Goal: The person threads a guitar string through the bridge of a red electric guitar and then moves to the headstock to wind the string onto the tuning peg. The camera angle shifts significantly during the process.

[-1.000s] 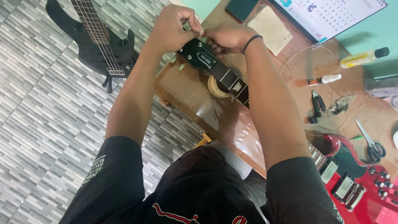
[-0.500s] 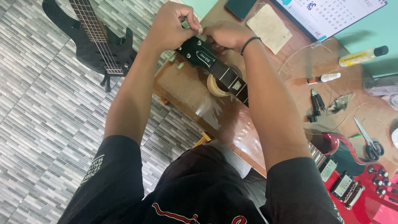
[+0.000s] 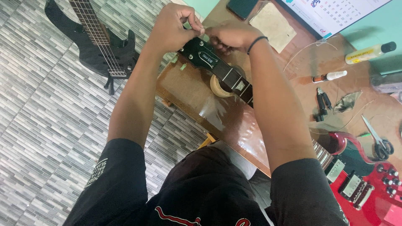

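Headstock (image 3: 204, 56), at table's (image 3: 197, 96) far-left corner, is pinched by L hand (image 3: 171, 29) & R hand (image 3: 232, 35); neck axis runs toward body.

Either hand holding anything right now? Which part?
Both hands are at the black headstock of the red guitar: left hand pinches at its top edge, right hand at the far side. Exact grip hidden.

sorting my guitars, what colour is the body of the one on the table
Red, glossy guitar body, at the lower right of the head view.
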